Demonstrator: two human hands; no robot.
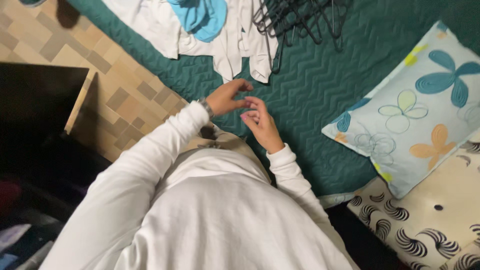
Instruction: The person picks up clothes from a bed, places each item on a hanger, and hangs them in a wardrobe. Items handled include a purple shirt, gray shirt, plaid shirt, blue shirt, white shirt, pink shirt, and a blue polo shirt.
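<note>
Both hands, the left hand [225, 97] and right hand [261, 125], were held empty, fingers loosely spread, above the green quilt [320, 85]; the nearby white garments [235, 45] could be snagged on the black hangers [300, 20].

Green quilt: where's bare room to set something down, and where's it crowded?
Free: the quilt between the hands and the floral pillow, below the hangers. Also a strip beside the right hand, running toward the pillow's lower edge. Crowded: top edge, with white clothes, a blue garment and hangers.
</note>
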